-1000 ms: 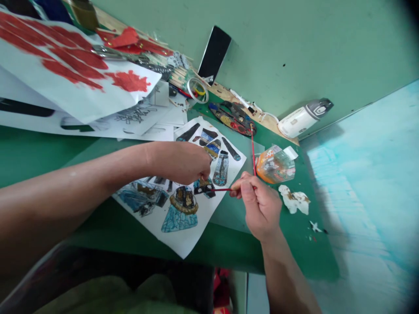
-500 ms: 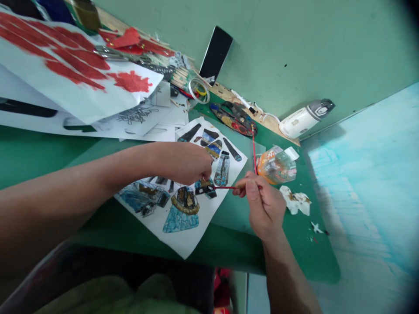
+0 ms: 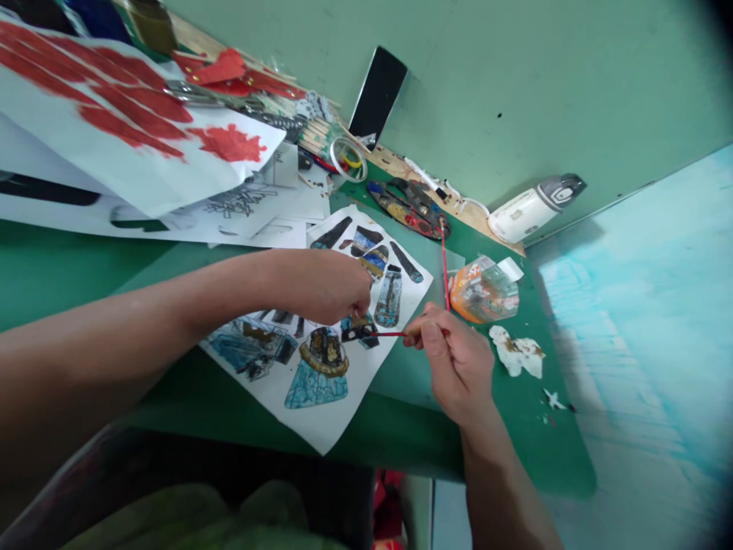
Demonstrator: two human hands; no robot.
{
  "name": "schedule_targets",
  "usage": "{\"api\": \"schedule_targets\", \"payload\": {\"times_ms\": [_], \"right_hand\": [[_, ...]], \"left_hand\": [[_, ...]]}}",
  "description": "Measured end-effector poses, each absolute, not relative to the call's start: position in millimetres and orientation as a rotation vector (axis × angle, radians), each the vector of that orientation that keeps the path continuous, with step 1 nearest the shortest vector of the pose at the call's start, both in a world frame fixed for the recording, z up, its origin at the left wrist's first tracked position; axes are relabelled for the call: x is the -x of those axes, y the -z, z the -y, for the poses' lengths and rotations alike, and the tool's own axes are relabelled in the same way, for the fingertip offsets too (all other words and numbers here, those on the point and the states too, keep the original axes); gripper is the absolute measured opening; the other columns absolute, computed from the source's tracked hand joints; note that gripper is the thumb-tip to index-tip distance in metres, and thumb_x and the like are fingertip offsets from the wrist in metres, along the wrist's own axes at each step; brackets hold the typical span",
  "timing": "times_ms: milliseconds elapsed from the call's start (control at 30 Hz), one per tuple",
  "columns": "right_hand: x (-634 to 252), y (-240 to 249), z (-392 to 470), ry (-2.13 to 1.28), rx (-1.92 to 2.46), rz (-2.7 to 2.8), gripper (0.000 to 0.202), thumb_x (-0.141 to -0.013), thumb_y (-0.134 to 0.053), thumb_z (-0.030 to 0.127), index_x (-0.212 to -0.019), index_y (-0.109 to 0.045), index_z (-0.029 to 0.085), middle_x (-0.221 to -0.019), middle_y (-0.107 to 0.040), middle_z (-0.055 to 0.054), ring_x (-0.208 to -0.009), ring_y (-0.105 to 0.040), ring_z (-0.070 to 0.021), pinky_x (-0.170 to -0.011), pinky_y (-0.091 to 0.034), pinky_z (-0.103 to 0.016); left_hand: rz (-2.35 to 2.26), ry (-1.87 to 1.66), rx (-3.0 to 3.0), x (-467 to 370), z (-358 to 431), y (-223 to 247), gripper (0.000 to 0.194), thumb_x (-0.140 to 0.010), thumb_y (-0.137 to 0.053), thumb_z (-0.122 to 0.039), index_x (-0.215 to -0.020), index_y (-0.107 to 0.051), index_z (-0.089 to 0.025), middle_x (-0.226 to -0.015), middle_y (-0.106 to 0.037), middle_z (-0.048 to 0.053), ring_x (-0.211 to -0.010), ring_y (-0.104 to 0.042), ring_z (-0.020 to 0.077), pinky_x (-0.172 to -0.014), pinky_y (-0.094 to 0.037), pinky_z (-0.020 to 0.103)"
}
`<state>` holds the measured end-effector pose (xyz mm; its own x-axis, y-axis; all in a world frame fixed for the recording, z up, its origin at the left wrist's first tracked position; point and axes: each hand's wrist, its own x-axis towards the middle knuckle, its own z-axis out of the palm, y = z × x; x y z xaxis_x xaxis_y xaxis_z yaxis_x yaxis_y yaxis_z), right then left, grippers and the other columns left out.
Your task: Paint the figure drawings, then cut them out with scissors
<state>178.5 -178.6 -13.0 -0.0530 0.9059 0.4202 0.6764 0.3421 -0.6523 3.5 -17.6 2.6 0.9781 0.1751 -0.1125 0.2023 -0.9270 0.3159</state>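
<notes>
My left hand (image 3: 335, 284) presses down on a white sheet (image 3: 335, 424) with painted cut-out-like shapes in blue, black and gold. Its fingers are curled under, and I see nothing in them. A thin red paintbrush (image 3: 391, 334) is pinched in my right hand (image 3: 455, 355), just off the sheet's right edge. The brush tip touches a small black and blue painted shape (image 3: 358, 330) beside my left fingertips. Below it on the sheet is a larger shape (image 3: 318, 382) with a blue skirt-like part and a gold band.
To the right stand a cut plastic bottle cup (image 3: 486, 290) and a stained tissue (image 3: 517, 351). A paint-smeared palette (image 3: 409, 206) has another red brush (image 3: 445, 263) leaning from it. A white bottle (image 3: 532, 210) and a phone (image 3: 378, 95) are by the wall. Red-painted paper (image 3: 211, 179) lies left.
My right hand and the paintbrush have shifted slightly left and down, the tip moving a little along the black shape. My left hand has stayed in place.
</notes>
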Motion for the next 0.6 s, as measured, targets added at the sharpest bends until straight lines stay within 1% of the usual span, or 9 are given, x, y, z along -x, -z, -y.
{"api": "schedule_targets", "payload": {"times_ms": [100,267,367,600], "right_hand": [[-179.0,12.8,178.9,-0.359,1.404,1.785,0.025,-0.103,-0.042,0.015,-0.088,-0.062,0.020,-0.076,-0.062,-0.001,-0.072,-0.058,-0.0150,-0.068,-0.048,-0.030],[-179.3,13.8,179.1,-0.340,1.420,1.768,0.025,-0.104,-0.042,0.015,-0.090,-0.062,0.021,-0.077,-0.065,-0.001,-0.074,-0.060,-0.0156,-0.072,-0.050,-0.032],[-179.5,14.0,178.8,-0.310,1.430,1.796,0.026,-0.104,-0.043,0.017,-0.087,-0.062,0.021,-0.076,-0.064,-0.001,-0.073,-0.060,-0.0160,-0.072,-0.049,-0.032],[-179.3,12.7,179.2,-0.299,1.420,1.791,0.024,-0.103,-0.044,0.015,-0.088,-0.061,0.021,-0.076,-0.063,-0.001,-0.073,-0.059,-0.0152,-0.070,-0.048,-0.031]], "left_hand": [[-0.224,0.235,-2.798,-4.0,17.9,-5.3,0.039,-0.078,-0.051,-0.003,-0.092,-0.082,-0.023,-0.085,-0.075,0.007,-0.076,-0.060,0.0198,-0.070,-0.041,0.029],[-0.225,0.251,-2.793,-4.7,18.2,-7.9,0.043,-0.078,-0.050,-0.003,-0.097,-0.082,-0.024,-0.087,-0.076,0.008,-0.078,-0.061,0.0209,-0.069,-0.042,0.029],[-0.231,0.242,-2.788,-4.5,18.3,-7.5,0.044,-0.077,-0.050,-0.002,-0.096,-0.082,-0.024,-0.087,-0.075,0.007,-0.078,-0.061,0.0208,-0.070,-0.041,0.029],[-0.250,0.242,-2.789,-4.2,18.9,-8.3,0.038,-0.081,-0.051,-0.005,-0.094,-0.082,-0.022,-0.086,-0.074,0.008,-0.076,-0.060,0.0206,-0.068,-0.040,0.029]]}}
